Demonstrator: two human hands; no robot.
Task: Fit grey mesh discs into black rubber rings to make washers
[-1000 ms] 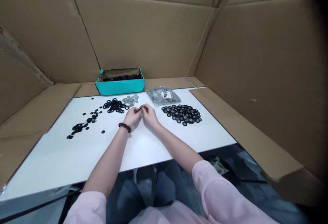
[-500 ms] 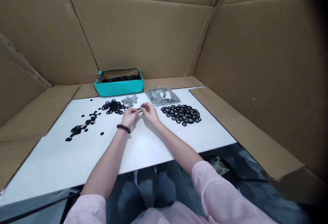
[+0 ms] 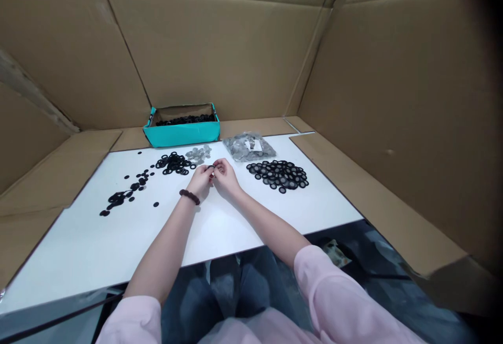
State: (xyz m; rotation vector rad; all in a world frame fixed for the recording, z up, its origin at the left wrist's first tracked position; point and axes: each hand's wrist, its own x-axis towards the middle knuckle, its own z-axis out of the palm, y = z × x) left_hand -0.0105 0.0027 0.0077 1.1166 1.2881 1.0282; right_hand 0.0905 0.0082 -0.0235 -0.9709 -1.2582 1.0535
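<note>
My left hand (image 3: pixel 200 180) and my right hand (image 3: pixel 227 175) meet above the middle of the white table (image 3: pixel 220 223). Their fingertips pinch a small black ring (image 3: pixel 211 166) between them, mostly covered by the fingers. Just left of my left hand lies a pile of black rings (image 3: pixel 173 162). Behind it is a small heap of clear grey discs (image 3: pixel 198 153). To the right of my right hand spreads a pile of black rings with grey centres (image 3: pixel 280 174).
A turquoise box (image 3: pixel 183 135) of black rings stands at the back. Beside it lies a clear bag (image 3: pixel 249 148) of grey discs with a white label. Small black discs (image 3: pixel 121 197) are scattered at left. Cardboard walls (image 3: pixel 220 45) enclose the table's back and sides.
My fingers have drawn closer together around the ring, and my right hand has shifted slightly left. The piles look the same.
</note>
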